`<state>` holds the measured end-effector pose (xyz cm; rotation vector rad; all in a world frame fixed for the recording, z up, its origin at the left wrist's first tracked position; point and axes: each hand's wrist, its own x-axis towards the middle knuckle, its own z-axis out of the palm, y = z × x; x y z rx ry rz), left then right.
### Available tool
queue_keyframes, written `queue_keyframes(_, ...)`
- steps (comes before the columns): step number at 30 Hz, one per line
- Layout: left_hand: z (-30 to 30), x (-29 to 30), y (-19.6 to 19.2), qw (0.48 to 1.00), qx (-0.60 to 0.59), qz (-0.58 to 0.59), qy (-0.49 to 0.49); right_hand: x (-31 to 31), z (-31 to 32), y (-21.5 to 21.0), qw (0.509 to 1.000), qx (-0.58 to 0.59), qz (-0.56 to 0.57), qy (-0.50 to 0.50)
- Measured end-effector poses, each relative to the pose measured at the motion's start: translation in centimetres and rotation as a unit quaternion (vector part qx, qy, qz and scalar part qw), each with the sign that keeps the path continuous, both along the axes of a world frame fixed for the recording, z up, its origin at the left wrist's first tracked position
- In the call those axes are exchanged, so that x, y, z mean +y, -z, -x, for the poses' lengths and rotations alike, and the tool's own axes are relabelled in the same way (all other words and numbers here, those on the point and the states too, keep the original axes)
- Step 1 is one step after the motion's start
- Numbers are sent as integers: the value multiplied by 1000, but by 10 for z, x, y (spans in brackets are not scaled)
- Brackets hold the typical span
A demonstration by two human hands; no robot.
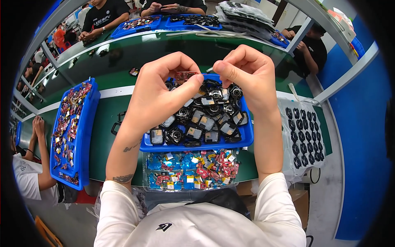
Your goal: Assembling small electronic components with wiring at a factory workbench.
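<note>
While the left hand (161, 91) is pinching a red board (185, 76) above the central tray (242, 143), the right hand (252, 78) is bunching its fingertips, contents unclear.

The left forearm (123, 158) slants up from 8 o'clock, the right forearm (269, 142) from 4. At 11 o'clock the left hand (158, 92) pinches thumb and forefinger; at 1 the right hand (253, 76) curls inward, thumb against forefinger.

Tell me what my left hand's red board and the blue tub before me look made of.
Red board: probably resin laminate, finish hard to tell; flat, straight-edged, with pale marks. Blue tub: likely moulded plastic, smooth, slightly shiny; evenly coloured, rounded corners.
</note>
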<state>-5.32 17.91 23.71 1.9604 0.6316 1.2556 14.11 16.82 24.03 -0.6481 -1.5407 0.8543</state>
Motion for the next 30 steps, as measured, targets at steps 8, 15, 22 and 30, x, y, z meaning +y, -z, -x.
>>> queue_keyframes(8,-2,-1,2,996,-65,37,44,-3,11,-5,998,41,50,0)
queue_keyframes(15,-1,1,2,997,-42,53,35,3,-2,3,999,-2,-9,-53)
queue_keyframes(22,-1,3,4,993,-79,62,61,1,5,9,989,59,65,-123)
queue_keyframes(30,1,5,6,993,-84,52,65,10,7,11,984,100,106,-101)
